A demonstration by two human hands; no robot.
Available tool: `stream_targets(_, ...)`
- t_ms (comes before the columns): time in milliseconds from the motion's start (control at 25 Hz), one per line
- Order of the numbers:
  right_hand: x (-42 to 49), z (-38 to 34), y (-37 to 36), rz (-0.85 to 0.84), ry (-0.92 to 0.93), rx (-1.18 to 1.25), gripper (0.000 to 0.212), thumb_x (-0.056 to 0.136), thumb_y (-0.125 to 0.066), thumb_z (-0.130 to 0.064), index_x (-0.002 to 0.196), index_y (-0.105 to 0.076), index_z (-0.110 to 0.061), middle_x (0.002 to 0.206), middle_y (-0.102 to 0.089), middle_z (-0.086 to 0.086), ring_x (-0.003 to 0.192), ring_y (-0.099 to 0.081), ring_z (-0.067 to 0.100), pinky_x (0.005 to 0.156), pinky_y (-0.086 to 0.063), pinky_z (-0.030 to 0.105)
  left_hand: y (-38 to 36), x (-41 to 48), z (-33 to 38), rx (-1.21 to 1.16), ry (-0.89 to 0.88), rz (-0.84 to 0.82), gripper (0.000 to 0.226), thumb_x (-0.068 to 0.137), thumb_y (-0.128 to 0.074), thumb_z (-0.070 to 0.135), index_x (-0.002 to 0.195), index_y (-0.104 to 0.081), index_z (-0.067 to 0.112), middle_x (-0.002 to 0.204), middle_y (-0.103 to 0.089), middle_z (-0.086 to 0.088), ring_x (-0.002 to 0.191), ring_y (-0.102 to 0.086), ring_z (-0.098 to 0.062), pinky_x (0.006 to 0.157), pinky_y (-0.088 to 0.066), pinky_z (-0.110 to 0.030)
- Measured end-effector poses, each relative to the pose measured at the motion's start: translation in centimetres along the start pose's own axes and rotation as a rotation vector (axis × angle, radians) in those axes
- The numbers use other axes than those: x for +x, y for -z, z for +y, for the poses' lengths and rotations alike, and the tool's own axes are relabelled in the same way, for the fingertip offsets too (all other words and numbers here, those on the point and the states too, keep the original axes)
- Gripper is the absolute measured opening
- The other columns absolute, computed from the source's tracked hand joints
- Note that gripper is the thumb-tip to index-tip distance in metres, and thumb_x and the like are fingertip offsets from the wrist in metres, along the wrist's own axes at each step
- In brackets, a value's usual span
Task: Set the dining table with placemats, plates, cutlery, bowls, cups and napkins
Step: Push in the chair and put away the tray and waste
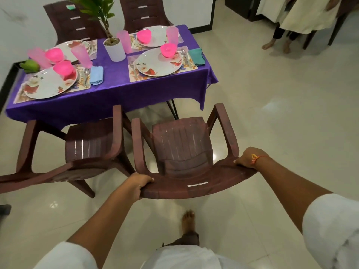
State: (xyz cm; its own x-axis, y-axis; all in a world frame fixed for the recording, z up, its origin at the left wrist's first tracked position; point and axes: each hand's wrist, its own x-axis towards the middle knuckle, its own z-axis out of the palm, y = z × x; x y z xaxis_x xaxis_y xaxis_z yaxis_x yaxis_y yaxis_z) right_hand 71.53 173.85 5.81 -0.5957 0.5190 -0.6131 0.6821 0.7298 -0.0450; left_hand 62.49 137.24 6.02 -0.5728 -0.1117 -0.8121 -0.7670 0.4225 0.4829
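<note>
The left hand (140, 182) and right hand (249, 158) are clamping their fingers over the brown chair (182, 144) backrest, just short of the table (116, 94). Shoving it in hard is risking jolting the tall cups (172, 34) over. Lying on the table: four placemats (136, 77), four plates (159, 62), four bowls (168, 49), four cups, and two napkins (196, 56) plainly showing.

Purple tablecloth (116, 98), floral plates (159, 63), pink bowls (168, 49), brown chairs (194, 140).
</note>
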Motion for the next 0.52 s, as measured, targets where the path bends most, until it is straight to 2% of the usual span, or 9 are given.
stream_targets(200,5.0,-3.0,4.1,0.009,0.002,0.034,0.036,0.093,-0.063,-0.044,0.096,-0.062,-0.008,0.084,-0.059,0.005,0.087,-0.059,0.027,0.075,-0.043,0.032,-0.3,3.2,5.7,0.018,-0.007,0.018,0.014,0.094,-0.063,0.000,0.105,-0.054,0.002,0.080,-0.060,-0.013,0.064,-0.059,-0.023,0.050,-0.044,-0.030)
stream_targets(240,6.0,-3.6,4.9,0.012,0.005,0.040,0.037,0.093,-0.063,-0.044,0.098,-0.064,-0.007,0.085,-0.061,0.006,0.088,-0.060,0.027,0.075,-0.043,0.031,-0.3,3.9,6.8,0.025,-0.007,0.021,0.013,0.095,-0.063,0.001,0.106,-0.055,0.001,0.079,-0.060,-0.013,0.064,-0.059,-0.023,0.050,-0.044,-0.030)
stream_targets(320,7.3,-4.6,6.0,0.008,0.008,0.031,0.043,0.094,-0.062,-0.044,0.109,-0.068,-0.004,0.101,-0.067,0.011,0.093,-0.061,0.029,0.076,-0.043,0.031,-0.3,5.0,8.2,0.043,-0.004,0.024,0.018,0.095,-0.064,0.003,0.112,-0.058,-0.001,0.082,-0.062,-0.014,0.066,-0.060,-0.024,0.052,-0.046,-0.030)
stream_targets(400,8.6,-5.4,6.7,0.013,0.010,0.031,0.048,0.095,-0.061,-0.044,0.115,-0.067,-0.001,0.108,-0.068,0.013,0.096,-0.062,0.029,0.077,-0.042,0.031,-0.2,6.1,9.5,0.062,-0.004,0.008,0.023,0.094,-0.065,0.005,0.116,-0.059,-0.002,0.084,-0.063,-0.016,0.069,-0.062,-0.026,0.059,-0.052,-0.032)
stream_targets(520,10.0,-6.3,7.5,0.017,0.016,0.025,0.050,0.095,-0.061,-0.045,0.120,-0.066,-0.002,0.114,-0.068,0.014,0.096,-0.061,0.029,0.080,-0.046,0.032,0.0,7.4,11.1,0.103,0.015,0.032,0.020,0.094,-0.066,0.010,0.110,-0.058,0.000,0.089,-0.065,-0.017,0.086,-0.066,-0.034,0.086,-0.058,-0.047)
